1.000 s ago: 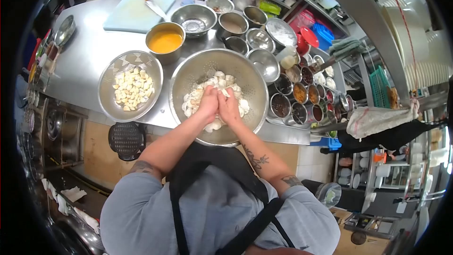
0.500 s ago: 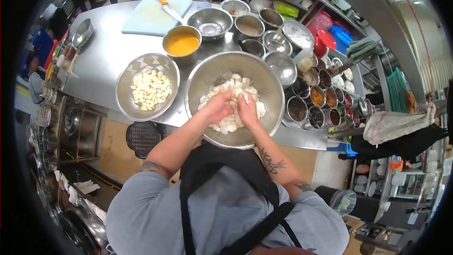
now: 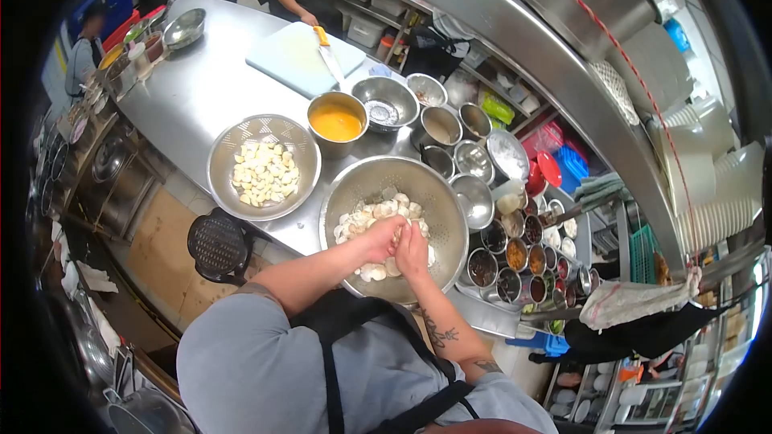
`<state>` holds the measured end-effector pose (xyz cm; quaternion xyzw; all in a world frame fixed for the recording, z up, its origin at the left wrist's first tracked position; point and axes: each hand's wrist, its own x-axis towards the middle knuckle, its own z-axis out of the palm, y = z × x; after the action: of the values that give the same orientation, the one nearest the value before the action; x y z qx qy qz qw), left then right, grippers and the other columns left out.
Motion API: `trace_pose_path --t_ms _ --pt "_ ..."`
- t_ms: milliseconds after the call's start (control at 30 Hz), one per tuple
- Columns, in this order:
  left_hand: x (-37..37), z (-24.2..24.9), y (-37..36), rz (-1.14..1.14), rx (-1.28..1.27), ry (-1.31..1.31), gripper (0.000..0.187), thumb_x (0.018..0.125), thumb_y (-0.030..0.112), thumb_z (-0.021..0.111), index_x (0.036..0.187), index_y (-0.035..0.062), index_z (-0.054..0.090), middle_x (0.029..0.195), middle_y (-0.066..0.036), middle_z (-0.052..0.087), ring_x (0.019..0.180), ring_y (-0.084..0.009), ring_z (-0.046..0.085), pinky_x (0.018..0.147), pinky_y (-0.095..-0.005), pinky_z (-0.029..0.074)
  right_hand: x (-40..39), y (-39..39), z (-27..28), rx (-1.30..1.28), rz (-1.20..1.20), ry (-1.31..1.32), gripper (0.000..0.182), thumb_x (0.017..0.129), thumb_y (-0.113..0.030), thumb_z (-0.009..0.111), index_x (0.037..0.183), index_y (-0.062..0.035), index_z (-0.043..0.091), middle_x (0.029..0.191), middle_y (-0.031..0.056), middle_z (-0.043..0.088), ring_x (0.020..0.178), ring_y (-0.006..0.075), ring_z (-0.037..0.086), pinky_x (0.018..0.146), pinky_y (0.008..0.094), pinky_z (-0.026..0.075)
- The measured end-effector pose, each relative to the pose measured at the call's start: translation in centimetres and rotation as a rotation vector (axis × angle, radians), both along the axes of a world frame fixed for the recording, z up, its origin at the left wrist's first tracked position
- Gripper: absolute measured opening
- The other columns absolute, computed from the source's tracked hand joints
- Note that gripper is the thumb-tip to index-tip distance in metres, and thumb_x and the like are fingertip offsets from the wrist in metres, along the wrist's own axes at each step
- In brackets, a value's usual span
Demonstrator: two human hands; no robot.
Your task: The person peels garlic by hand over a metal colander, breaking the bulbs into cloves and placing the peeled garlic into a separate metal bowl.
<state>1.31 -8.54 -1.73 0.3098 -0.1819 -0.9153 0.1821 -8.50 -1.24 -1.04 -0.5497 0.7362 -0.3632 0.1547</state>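
Observation:
A large perforated metal bowl [image 3: 446, 217] in front of me holds a heap of whitish garlic bulbs [image 3: 374, 272]. My left hand [image 3: 381, 241] and my right hand [image 3: 412, 252] meet above this heap, fingers curled and pressed together. They close around a garlic bulb that is mostly hidden by the fingers. To the left stands a metal colander [image 3: 221, 153], with peeled, pale yellow garlic cloves [image 3: 265, 173] lying in it.
Behind the bowls stand a pot of orange liquid [image 3: 336, 122] and an empty-looking metal bowl [image 3: 386, 103]. A knife [image 3: 330, 60] rests on a pale cutting board [image 3: 281, 56]. Several small metal containers line the right. A co-worker's hand [image 3: 308, 18] is beyond the board.
My view has turned and shifted, so the table appears lower and tilted. My hands have come closer together over the garlic, and their fingers are now more tightly closed.

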Motion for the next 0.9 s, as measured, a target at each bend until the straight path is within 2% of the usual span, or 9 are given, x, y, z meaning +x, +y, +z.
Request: trace_pose_path --t_ms 100,167,300,400,500,633,733,800,900 --pt "-0.1 -0.8 0.6 0.018 -0.003 -0.058 0.024 0.095 0.031 0.052 0.11 0.0133 0.056 0.095 -0.003 0.056 0.066 -0.0165 0.051 0.045 -0.0269 0.033 -0.1 0.5 -0.1 0.021 0.032 -0.025 0.033 0.102 -0.027 0.04 0.097 0.0014 0.054 0.071 0.0264 0.06 0.068 0.0464 0.06 0.061 0.0508 0.045" --pt "0.1 -1.5 0.1 0.014 0.01 -0.075 0.021 0.095 0.032 0.054 0.106 0.0141 0.058 0.091 -0.003 0.054 0.065 -0.015 0.049 0.044 -0.0268 0.031 0.1 0.6 -0.1 -0.094 0.059 -0.019 0.027 0.1 -0.023 0.042 0.095 -0.0002 0.055 0.073 0.0267 0.061 0.072 0.0464 0.062 0.061 0.0518 0.045" --pt "0.0 -1.3 -0.8 -0.062 -0.136 -0.061 0.019 0.094 0.03 0.058 0.097 0.0119 0.061 0.08 -0.002 0.052 0.056 -0.0112 0.044 0.041 -0.0251 0.027 -0.2 -0.2 -1.7 -0.259 -0.013 -0.165 0.024 0.099 -0.019 0.046 0.09 0.0017 0.055 0.07 0.0222 0.059 0.065 0.0361 0.059 0.061 0.0455 0.044" --pt "-0.7 -0.8 -1.1 -0.045 -0.25 -0.058 0.017 0.092 0.027 0.062 0.094 0.0102 0.062 0.08 -0.003 0.054 0.052 -0.0102 0.044 0.04 -0.0234 0.026 -1.1 -0.4 -1.2 -0.238 -0.004 -0.082 0.028 0.102 -0.019 0.043 0.091 0.003 0.056 0.075 0.0182 0.061 0.069 0.025 0.061 0.062 0.0391 0.046" --pt "0.7 -0.6 -1.4 -0.049 -0.271 -0.104 0.012 0.091 0.022 0.063 0.094 0.0103 0.061 0.082 -0.002 0.053 0.059 -0.0108 0.047 0.043 -0.0246 0.032 -0.9 -0.3 -1.0 -0.161 0.062 -0.104 0.031 0.102 -0.022 0.045 0.089 0.0028 0.057 0.073 0.0172 0.06 0.067 0.0247 0.059 0.063 0.0396 0.045" --pt "2.0 -1.8 -2.7 -0.067 -0.387 -0.167 0.015 0.09 0.023 0.066 0.091 0.0097 0.059 0.08 -0.002 0.054 0.06 -0.0114 0.05 0.045 -0.0247 0.036 -1.1 0.0 -1.6 -0.019 0.241 0.002 0.03 0.1 -0.024 0.05 0.089 0.0012 0.062 0.072 0.0194 0.063 0.069 0.0321 0.062 0.065 0.0427 0.046" --pt "1.7 -2.4 -2.9 0.011 -0.445 -0.175 0.015 0.091 0.023 0.065 0.09 0.01 0.058 0.079 -0.002 0.054 0.063 -0.0123 0.052 0.049 -0.0265 0.041 -2.2 -0.2 -2.0 0.313 0.246 0.066 0.029 0.095 -0.028 0.059 0.098 -0.0002 0.065 0.079 0.0195 0.067 0.075 0.0346 0.065 0.069 0.0416 0.049" --pt "2.3 -1.4 -2.9 0.026 -0.472 -0.206 0.011 0.093 0.02 0.064 0.093 0.0106 0.058 0.082 -0.002 0.055 0.07 -0.0142 0.056 0.055 -0.0286 0.048 -1.8 0.7 -0.6 0.365 0.287 0.165 0.033 0.09 -0.031 0.065 0.104 -0.0014 0.067 0.085 0.0197 0.068 0.08 0.036 0.066 0.073 0.0415 0.051" --pt "2.4 -1.8 -2.2 0.107 -0.313 -0.181 0.012 0.094 0.023 0.065 0.096 0.0115 0.062 0.086 0.0 0.057 0.078 -0.0119 0.056 0.061 -0.0288 0.048 -1.6 1.2 0.4 0.32 0.308 0.206 0.039 0.084 -0.033 0.07 0.112 -0.004 0.068 0.096 0.0222 0.068 0.093 0.0387 0.066 0.082 0.0426 0.052"
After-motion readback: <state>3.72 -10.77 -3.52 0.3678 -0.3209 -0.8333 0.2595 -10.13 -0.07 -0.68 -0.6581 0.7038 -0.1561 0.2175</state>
